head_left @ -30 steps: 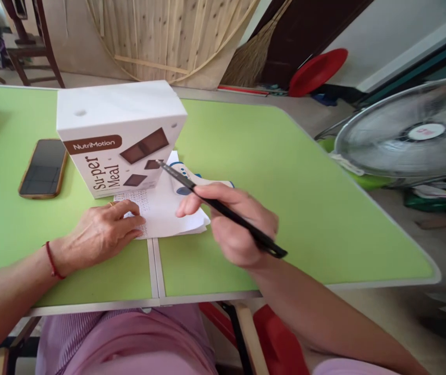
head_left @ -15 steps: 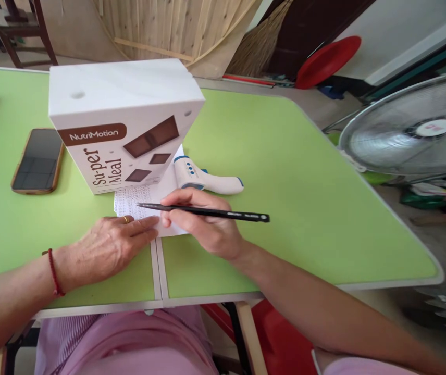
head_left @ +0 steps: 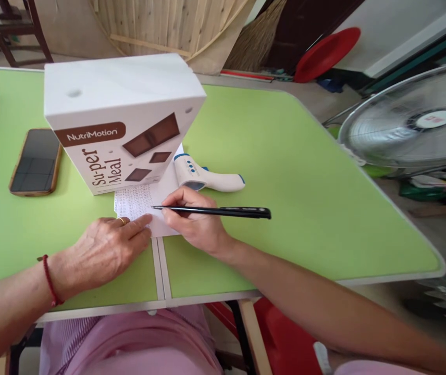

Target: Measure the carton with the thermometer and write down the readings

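Note:
My right hand [head_left: 197,221] grips a black pen [head_left: 223,211], its tip pointing left over a white sheet of paper [head_left: 160,221]. Rows of small handwriting cover the paper's left part. Flat on the paper's lower left edge lies my left hand [head_left: 108,247], fingers stretched out, with a ring and a red cord bracelet at the wrist. A tall white NutriMotion box [head_left: 129,120] stands just beyond the hands and hides the paper's far part. Beside it, a white and blue infrared thermometer [head_left: 207,177] lies partly over the paper.
A smartphone [head_left: 35,162] lies left of the box on the green folding table [head_left: 285,208]. A large fan [head_left: 414,117] stands past the table's right edge. Farther back are a straw broom [head_left: 256,39], a red round object [head_left: 326,54] and a wooden chair [head_left: 17,34].
The pen tip has shifted right across the paper, and the pen's far end has tilted slightly up. My left hand has slid a little to the left.

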`<state>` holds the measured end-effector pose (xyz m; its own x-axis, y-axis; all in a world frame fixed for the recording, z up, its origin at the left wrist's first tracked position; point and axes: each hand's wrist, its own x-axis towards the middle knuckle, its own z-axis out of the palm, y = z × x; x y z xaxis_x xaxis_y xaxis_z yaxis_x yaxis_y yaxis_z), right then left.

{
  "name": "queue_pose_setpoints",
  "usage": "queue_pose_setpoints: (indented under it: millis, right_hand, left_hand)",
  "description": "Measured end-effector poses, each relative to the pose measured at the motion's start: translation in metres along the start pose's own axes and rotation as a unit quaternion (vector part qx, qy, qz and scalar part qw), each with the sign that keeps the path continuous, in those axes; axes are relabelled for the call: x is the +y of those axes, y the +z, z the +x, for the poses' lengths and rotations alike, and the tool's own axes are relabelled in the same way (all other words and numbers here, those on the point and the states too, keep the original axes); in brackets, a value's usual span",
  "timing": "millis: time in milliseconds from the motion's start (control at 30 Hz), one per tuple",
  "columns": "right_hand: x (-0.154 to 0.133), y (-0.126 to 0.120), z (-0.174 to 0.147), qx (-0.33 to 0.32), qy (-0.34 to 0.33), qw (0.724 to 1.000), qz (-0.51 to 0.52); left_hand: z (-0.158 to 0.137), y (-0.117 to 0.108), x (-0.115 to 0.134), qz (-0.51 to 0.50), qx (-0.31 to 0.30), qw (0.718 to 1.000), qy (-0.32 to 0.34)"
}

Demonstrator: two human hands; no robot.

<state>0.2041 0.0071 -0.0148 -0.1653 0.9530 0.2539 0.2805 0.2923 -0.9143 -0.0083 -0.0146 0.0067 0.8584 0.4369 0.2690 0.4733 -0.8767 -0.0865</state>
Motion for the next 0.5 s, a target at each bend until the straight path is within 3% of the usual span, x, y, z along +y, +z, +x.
queue_pose_setpoints:
  millis: [500]
  right_hand:
    - [0.0022,0.0004,-0.0018,-0.031,-0.028,0.997,-0.064]
  left_hand:
    - [0.0020,-0.0005,0.0017,-0.006,-0.010,1.000,-0.012]
